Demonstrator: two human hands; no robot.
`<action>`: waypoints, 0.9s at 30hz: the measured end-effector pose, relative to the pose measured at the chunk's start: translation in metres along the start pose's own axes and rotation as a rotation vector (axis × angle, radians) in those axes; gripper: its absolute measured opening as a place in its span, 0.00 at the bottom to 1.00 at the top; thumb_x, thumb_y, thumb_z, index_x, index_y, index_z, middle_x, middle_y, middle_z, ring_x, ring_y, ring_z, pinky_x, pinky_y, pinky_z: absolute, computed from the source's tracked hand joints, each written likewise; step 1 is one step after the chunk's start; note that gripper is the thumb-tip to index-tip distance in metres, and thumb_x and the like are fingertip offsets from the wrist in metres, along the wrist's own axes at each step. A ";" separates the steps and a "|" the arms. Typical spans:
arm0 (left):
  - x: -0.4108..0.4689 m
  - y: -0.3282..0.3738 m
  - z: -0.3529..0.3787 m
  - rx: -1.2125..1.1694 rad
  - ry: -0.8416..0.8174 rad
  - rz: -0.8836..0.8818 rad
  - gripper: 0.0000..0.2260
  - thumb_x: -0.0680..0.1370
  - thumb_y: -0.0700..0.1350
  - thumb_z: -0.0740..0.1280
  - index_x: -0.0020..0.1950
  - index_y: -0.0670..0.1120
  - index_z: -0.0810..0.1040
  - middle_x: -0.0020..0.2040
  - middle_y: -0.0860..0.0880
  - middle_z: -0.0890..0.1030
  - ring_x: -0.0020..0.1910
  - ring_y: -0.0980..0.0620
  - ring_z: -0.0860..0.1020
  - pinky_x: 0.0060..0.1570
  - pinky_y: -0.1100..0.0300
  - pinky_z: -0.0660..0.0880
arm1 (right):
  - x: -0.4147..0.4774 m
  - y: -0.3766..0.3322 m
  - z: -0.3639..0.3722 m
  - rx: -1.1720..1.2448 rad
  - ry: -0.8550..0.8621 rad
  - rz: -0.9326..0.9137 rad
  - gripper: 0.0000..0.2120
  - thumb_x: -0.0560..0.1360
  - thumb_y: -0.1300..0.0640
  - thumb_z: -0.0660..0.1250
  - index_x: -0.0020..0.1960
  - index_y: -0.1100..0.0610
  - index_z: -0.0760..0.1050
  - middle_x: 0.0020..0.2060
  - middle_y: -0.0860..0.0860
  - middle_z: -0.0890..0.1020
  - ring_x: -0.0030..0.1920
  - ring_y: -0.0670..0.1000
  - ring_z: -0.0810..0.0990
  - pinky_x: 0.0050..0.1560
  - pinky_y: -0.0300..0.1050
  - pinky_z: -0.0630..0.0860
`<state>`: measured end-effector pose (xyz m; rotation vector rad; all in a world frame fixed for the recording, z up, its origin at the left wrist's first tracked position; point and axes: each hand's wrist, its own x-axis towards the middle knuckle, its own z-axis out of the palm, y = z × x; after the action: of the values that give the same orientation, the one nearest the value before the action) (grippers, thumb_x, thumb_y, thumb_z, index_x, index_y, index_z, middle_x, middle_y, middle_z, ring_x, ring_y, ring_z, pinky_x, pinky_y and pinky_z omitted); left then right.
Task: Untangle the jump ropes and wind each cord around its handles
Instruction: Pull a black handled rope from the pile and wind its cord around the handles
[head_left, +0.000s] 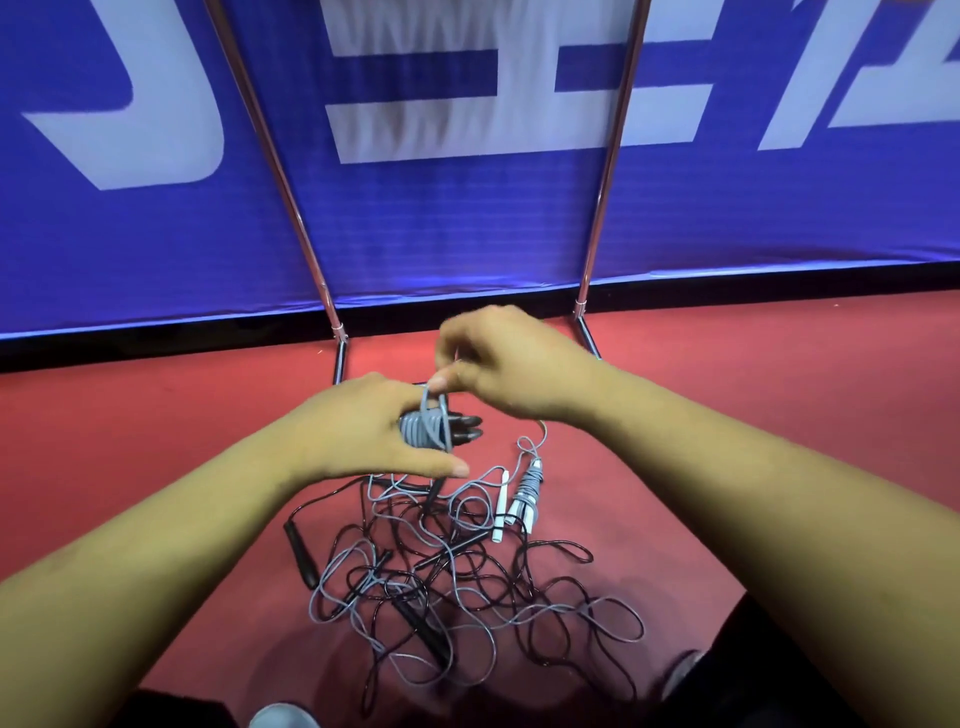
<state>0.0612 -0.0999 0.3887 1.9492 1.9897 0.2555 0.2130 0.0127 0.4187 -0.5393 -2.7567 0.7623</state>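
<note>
My left hand (374, 426) grips a pair of black handles (465, 428) with grey cord (426, 428) wound in several turns around them. Just above, my right hand (498, 358) pinches the free loop of that grey cord at the top of the coil. Below my hands a tangled heap of black and grey cords (467, 582) lies on the red floor (156, 441). In the heap are black handles (301, 553) at the left and a white handle (500, 512). Beside it lies a wound rope with white handles and grey cord (527, 491).
A blue banner with white lettering (467, 208) stands right behind the heap on chrome poles (332, 312) whose feet rest on the floor. Dark clothing and a shoe tip (680, 675) show at the lower right edge, another shoe tip (283, 717) at the bottom.
</note>
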 end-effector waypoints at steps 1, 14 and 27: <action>0.000 0.002 0.002 -0.046 0.027 -0.011 0.20 0.64 0.74 0.68 0.39 0.58 0.75 0.25 0.53 0.71 0.26 0.55 0.67 0.30 0.59 0.65 | 0.000 0.004 -0.003 0.090 0.018 0.022 0.10 0.73 0.52 0.74 0.43 0.57 0.76 0.29 0.48 0.76 0.29 0.46 0.70 0.33 0.42 0.69; -0.001 0.022 -0.010 -1.204 0.346 -0.038 0.16 0.76 0.52 0.70 0.64 0.55 0.76 0.29 0.43 0.74 0.25 0.46 0.73 0.26 0.59 0.72 | 0.001 0.019 0.001 0.645 -0.082 0.165 0.14 0.82 0.53 0.60 0.42 0.59 0.72 0.26 0.52 0.68 0.24 0.48 0.65 0.26 0.38 0.63; 0.006 -0.014 -0.018 -0.567 0.346 -0.277 0.10 0.74 0.53 0.73 0.52 0.57 0.77 0.34 0.45 0.80 0.26 0.51 0.76 0.29 0.57 0.73 | -0.001 -0.009 -0.005 -0.022 -0.127 0.079 0.16 0.78 0.58 0.64 0.32 0.57 0.67 0.28 0.53 0.68 0.30 0.52 0.64 0.32 0.46 0.63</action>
<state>0.0418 -0.0927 0.3992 1.3240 2.0564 1.0141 0.2133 0.0077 0.4277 -0.6279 -2.8783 0.8107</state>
